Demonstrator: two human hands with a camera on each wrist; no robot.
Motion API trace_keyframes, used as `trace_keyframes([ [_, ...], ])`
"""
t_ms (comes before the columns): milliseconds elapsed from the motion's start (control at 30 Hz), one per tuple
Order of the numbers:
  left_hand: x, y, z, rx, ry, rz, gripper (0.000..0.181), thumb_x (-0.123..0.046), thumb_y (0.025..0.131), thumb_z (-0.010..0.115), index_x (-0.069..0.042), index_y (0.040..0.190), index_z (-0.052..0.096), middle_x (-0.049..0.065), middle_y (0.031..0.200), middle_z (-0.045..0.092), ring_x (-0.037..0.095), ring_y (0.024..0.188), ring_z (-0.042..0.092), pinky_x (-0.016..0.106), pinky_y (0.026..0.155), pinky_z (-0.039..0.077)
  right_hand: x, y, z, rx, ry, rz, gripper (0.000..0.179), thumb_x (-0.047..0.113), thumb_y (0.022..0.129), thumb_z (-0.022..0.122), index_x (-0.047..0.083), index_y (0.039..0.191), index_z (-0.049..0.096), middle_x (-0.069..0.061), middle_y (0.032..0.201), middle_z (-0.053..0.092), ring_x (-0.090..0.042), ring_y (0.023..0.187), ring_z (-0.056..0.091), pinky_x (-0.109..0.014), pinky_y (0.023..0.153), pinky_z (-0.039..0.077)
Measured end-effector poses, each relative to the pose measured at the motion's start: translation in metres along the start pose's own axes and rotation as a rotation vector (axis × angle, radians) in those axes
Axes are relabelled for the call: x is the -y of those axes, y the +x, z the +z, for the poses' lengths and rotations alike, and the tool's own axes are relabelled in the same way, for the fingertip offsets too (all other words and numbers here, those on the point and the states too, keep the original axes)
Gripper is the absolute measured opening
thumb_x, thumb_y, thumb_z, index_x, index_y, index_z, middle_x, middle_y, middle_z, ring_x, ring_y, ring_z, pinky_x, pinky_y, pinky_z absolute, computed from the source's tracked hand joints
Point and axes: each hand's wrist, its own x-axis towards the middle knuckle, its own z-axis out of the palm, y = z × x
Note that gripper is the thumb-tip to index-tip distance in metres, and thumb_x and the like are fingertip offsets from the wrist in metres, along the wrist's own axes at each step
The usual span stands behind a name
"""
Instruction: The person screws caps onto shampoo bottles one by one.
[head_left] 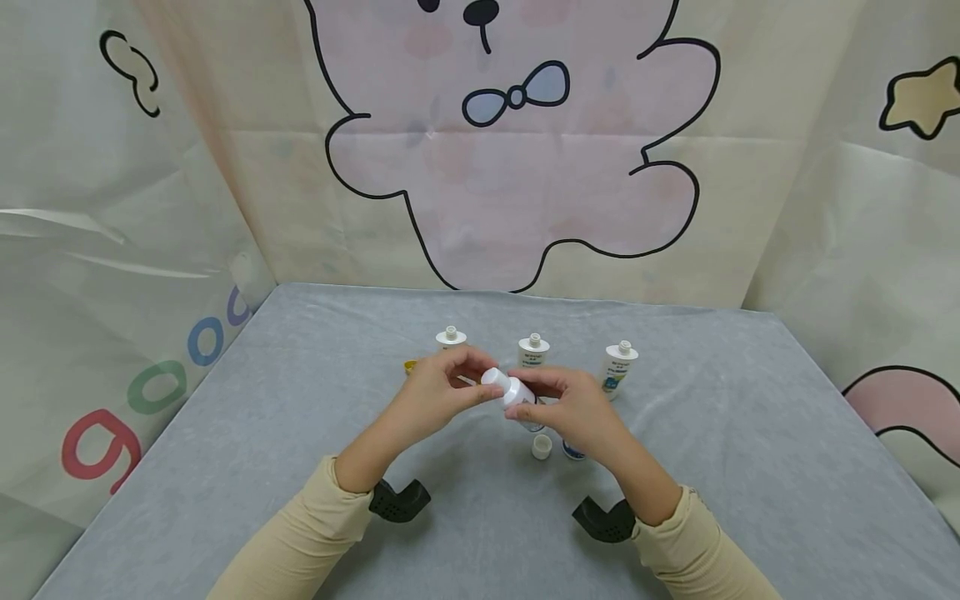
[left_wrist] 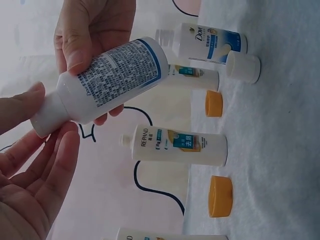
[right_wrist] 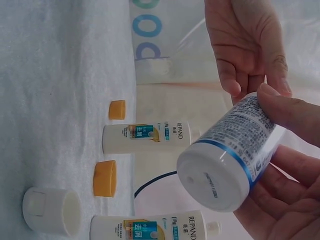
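A fabric backdrop [head_left: 510,208] bearing a pink cartoon animal in a bow tie hangs beyond a table draped in pale grey cloth [head_left: 750,467], where a person in cream sleeves [head_left: 300,533] works with both hands raised. Across from us, three tall white plastic bottles [head_left: 533,354] stand in a row, necks bare; nearer, a shorter white-and-blue plastic bottle [left_wrist: 207,45] stands too. Above the cloth, tilted in mid-air, is a white round-shouldered plastic bottle [left_wrist: 117,75] with a blue band. The right hand [head_left: 570,404] grips its body, thumb against fingers; the left hand [head_left: 442,387] pinches its smooth white cap [left_wrist: 50,112], opened no wider than the cap. The bottle looks light, firm-walled with slight give, slick, and hardly fragile; mid-body seems the surest hold, the cap's sides best for fingertips. Smallest of all, a loose white cylindrical cap [head_left: 542,447] and orange plastic caps [left_wrist: 220,196] rest on the cloth.
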Motion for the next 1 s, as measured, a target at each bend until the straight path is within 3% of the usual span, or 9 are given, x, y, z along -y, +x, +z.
trace_keyframes([
  [300,0.0,-0.002,0.002,-0.046,-0.024,0.012,0.024,-0.019,0.084,0.08,-0.011,0.106,0.075,0.005,0.103,0.072,0.013,0.087,0.07,0.026,0.077,0.059,0.0,-0.001,0.0,-0.004,-0.021,-0.021,0.043,0.021,0.082,0.082,0.008,0.123,0.071,-0.013,0.125,0.07,-0.03,0.113,0.068,-0.028,0.08,0.06],
  [667,-0.003,-0.003,-0.01,0.017,-0.214,-0.022,0.027,-0.016,0.083,0.081,-0.01,0.109,0.076,0.007,0.106,0.073,0.016,0.091,0.072,0.033,0.08,0.061,-0.002,-0.001,0.0,0.077,0.121,-0.12,0.041,0.016,0.081,0.083,0.001,0.118,0.072,-0.016,0.109,0.074,-0.01,0.094,0.071,-0.026,0.076,0.059],
  [800,-0.002,-0.001,-0.013,0.036,-0.239,-0.049,0.03,-0.019,0.082,0.082,-0.011,0.11,0.076,0.005,0.108,0.074,0.015,0.094,0.071,0.038,0.082,0.06,-0.003,0.0,0.004,0.054,0.146,-0.106,0.042,0.016,0.081,0.083,0.002,0.119,0.071,-0.016,0.113,0.073,-0.014,0.098,0.071,-0.025,0.077,0.059],
  [1000,0.003,0.002,-0.016,0.062,-0.23,-0.068,0.031,-0.02,0.083,0.081,-0.013,0.113,0.076,0.004,0.111,0.073,0.017,0.096,0.07,0.034,0.083,0.058,-0.006,0.0,0.019,0.006,0.136,-0.072,0.048,0.018,0.082,0.082,0.004,0.126,0.068,-0.016,0.127,0.068,-0.028,0.109,0.07,-0.027,0.084,0.06],
])
